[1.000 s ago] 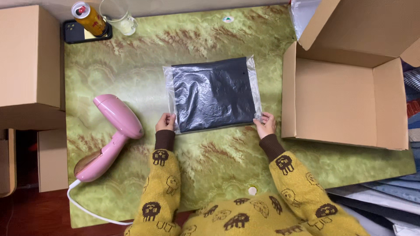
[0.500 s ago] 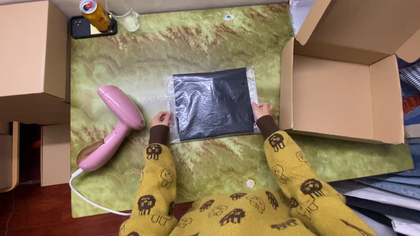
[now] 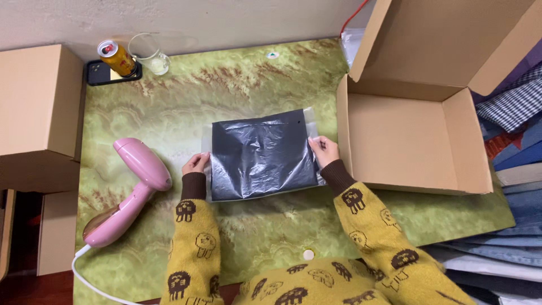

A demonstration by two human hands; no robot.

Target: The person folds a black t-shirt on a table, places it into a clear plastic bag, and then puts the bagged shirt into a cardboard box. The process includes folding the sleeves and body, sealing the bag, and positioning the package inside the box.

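A clear plastic bag with a dark folded garment inside (image 3: 261,153) lies flat on the green marbled table mat (image 3: 237,90). My left hand (image 3: 196,164) rests on the bag's left edge, fingers curled against the plastic. At the bag's right edge, my right hand (image 3: 324,151) pinches the plastic. Both arms wear yellow patterned sleeves. The bag lies just left of an open cardboard box (image 3: 406,141).
A pink handheld garment steamer (image 3: 132,189) with a white cord lies left of my left hand. A can (image 3: 116,56), a glass cup (image 3: 149,53) and a phone (image 3: 107,72) sit at the back left. Closed cardboard boxes (image 3: 36,113) stand at left; folded clothes (image 3: 508,169) pile at right.
My hands slid from the bag's near corners up to its left and right edges. The view shifted, with the bag staying flat on the mat.
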